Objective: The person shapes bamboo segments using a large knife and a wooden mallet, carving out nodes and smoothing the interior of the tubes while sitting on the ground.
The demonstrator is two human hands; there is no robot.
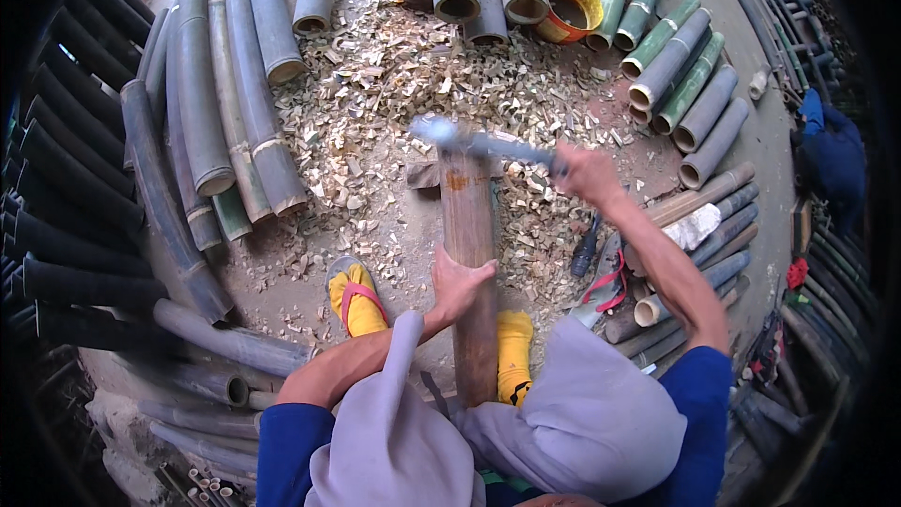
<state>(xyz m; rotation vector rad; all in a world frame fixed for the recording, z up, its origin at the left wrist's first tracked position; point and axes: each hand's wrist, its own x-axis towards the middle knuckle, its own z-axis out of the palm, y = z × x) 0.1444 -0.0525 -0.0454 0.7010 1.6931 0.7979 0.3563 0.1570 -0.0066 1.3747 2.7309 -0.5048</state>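
Observation:
My right hand (589, 176) is closed round the grip of a hatchet-like tool (507, 147). Its pale head is smeared by motion, so the exact kind is unclear. The tool lies across the top end of a thick brown bamboo pole (466, 225); I cannot tell whether they touch. Lower down, my left hand (458, 286) wraps round the pole's left side, thumb pointing right across it. The pole runs from between my knees away from me. Beside its far end shows a dark wooden block (423, 176), partly hidden by the pole.
Pale chips (375, 84) litter the ground ahead. Grey bamboo lengths (202, 94) lie at left, green ones (657, 38) at far right. A yellow-orange bucket (591, 2) stands at the back. A dark-handled tool (586, 249) lies right of the pole. A person in blue (833, 160) is at far right.

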